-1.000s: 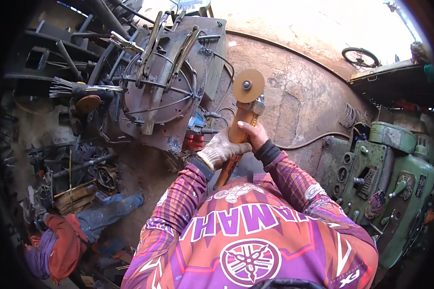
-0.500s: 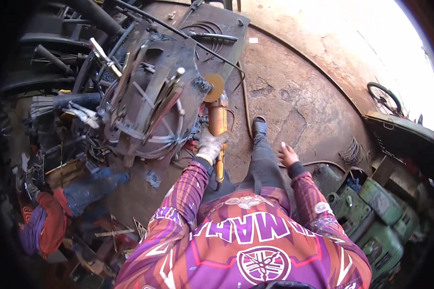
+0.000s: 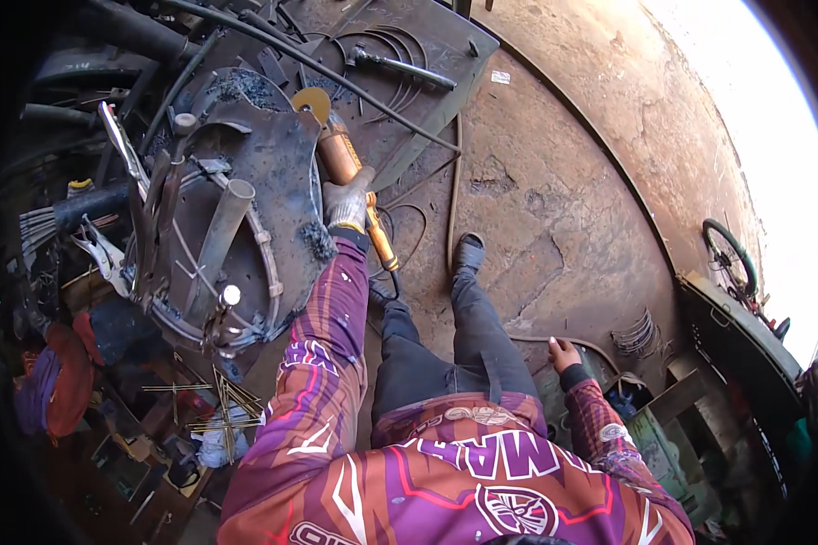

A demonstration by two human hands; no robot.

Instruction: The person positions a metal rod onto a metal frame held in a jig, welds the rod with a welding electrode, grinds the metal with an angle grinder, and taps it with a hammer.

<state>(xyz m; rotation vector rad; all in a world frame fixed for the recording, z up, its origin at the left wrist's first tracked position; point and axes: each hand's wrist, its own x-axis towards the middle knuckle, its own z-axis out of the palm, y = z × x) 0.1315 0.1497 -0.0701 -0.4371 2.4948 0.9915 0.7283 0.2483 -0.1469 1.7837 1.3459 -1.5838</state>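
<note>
My left hand (image 3: pixel 345 202), in a light work glove, is wrapped round the body of an orange angle grinder (image 3: pixel 338 156). The grinder's yellowish disc (image 3: pixel 312 104) is at the far right edge of a dark metal plate (image 3: pixel 277 150); whether it touches is hard to tell. Dark, bristly residue (image 3: pixel 316 242) clings to the plate's near right edge. A short metal tube (image 3: pixel 218 232) and curved rods stand on the plate. Bare and well away from the work, my right hand (image 3: pixel 565 354) hangs at my right side, fingers loosely extended, with nothing visible in it.
Locking pliers (image 3: pixel 124 150) stand left of the plate. A hammer (image 3: pixel 400 66) lies on a metal sheet (image 3: pixel 445 32) at the back. A long rod (image 3: pixel 336 62) crosses above the grinder. A hose (image 3: pixel 454 191) runs along the floor. Green machinery (image 3: pixel 659 445) stands right.
My left hand has carried the grinder farther away and leftward along the plate's edge. My right hand appears lower and slightly farther right. The whole view has shifted.
</note>
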